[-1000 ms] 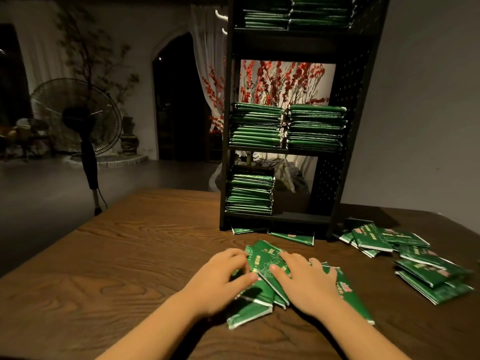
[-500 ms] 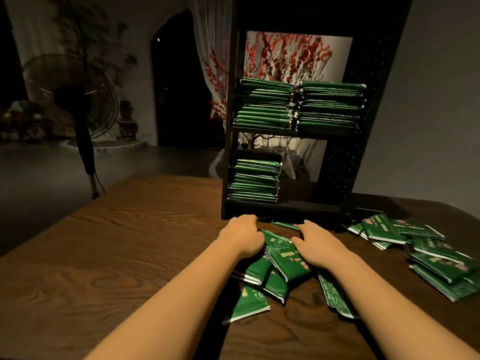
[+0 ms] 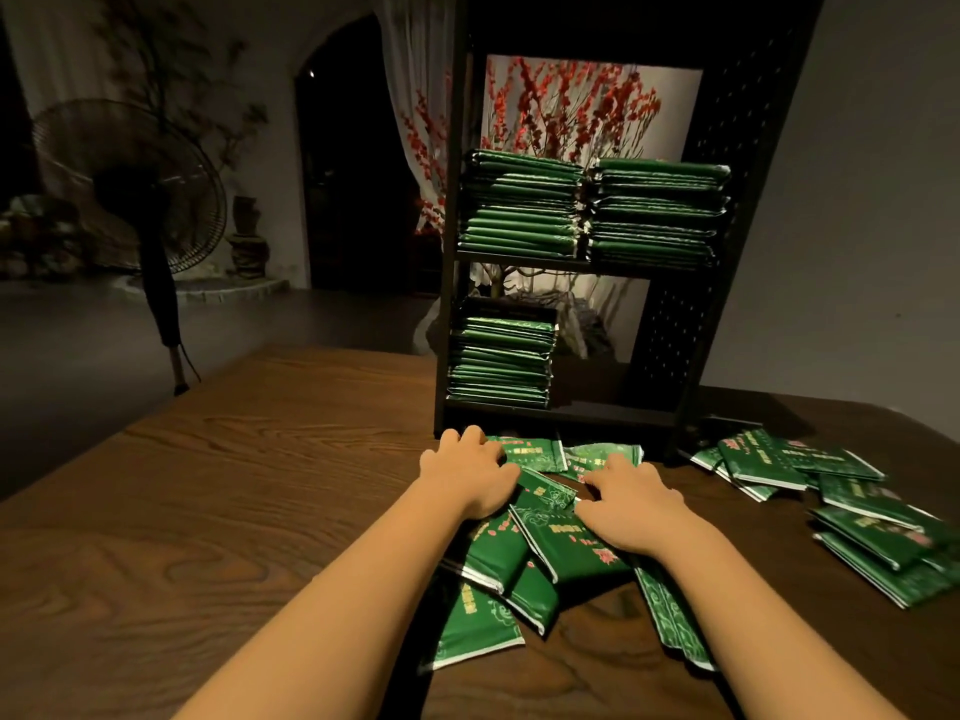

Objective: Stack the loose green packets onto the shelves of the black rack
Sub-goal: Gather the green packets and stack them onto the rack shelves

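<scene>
Left hand (image 3: 470, 472) and right hand (image 3: 626, 504), fingers curled down onto the loose green packets (image 3: 563, 543) heaped between them, black rack (image 3: 566, 413) just beyond; slick overlapped packets may slide or fan when gathered, spilling short of the half-empty bottom shelf

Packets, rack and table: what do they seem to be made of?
Packets: likely glossy foil or plastic film, since they crinkle and catch highlights. Rack: probably matt black painted metal, given its perforated side panel. Table: dark-stained wood or veneer, with bold grain and a slight sheen.
</scene>
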{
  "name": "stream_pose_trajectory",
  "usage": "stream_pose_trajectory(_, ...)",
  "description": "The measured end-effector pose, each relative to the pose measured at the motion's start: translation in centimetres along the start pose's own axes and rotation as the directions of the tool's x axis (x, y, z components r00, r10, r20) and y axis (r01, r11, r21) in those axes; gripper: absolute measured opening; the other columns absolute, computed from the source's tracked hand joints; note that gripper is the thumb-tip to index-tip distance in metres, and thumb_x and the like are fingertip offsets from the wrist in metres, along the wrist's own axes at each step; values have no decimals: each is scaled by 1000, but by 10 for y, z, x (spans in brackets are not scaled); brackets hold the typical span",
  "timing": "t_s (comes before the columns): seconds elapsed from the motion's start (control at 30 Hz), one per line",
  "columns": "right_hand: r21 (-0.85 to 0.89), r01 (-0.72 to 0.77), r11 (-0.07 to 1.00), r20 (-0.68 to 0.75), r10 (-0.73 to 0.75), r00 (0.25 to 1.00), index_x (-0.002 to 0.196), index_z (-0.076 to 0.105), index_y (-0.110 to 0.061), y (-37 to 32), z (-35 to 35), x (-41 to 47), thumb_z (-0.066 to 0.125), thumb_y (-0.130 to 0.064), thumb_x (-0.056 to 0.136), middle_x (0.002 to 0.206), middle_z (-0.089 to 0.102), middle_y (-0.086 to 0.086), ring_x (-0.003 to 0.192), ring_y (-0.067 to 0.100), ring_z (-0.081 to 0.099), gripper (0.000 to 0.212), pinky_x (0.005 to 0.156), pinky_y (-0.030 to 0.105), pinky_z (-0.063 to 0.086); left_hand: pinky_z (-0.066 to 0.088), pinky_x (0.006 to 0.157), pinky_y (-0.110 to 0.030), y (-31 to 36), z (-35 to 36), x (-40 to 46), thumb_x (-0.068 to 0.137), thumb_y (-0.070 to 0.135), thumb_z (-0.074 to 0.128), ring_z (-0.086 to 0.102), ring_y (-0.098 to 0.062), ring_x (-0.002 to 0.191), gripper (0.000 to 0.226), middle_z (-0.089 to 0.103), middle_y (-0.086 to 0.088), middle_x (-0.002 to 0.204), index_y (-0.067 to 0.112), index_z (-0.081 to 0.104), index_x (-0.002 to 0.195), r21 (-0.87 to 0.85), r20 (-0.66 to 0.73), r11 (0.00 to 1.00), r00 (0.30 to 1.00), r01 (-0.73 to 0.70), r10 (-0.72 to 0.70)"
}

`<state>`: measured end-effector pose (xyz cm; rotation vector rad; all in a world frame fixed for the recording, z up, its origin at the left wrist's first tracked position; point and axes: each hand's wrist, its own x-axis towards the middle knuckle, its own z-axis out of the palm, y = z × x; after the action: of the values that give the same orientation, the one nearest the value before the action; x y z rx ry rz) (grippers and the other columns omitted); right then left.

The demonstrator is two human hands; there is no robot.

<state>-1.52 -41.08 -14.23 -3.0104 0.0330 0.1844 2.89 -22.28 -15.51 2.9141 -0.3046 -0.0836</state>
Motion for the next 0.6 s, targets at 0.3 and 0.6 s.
stream_pose_trajectory(0.3,155,50,987,-165,-24,986,82,48,-29,10,4,-18,46,-39,96,94,51,-10,93,22,53,18,88,44,45,42,100,-43,-14,2,-36,97,35,40,46,-26,118,30,56,-2,118,21,59,114,-181,-161,977,984,-108,79)
stream_pose_trajectory(0.6,304,-112,946,-134,159,978,146,28,-23,21,5,-13,54,-49,95,137,52,7,129,32,43,63,103,45,41,46,96,-43,-15,5,-44,95,51,39,47,-29,120,52,57,-7,131,19,43,135,-138,-219,984,965,114,-143)
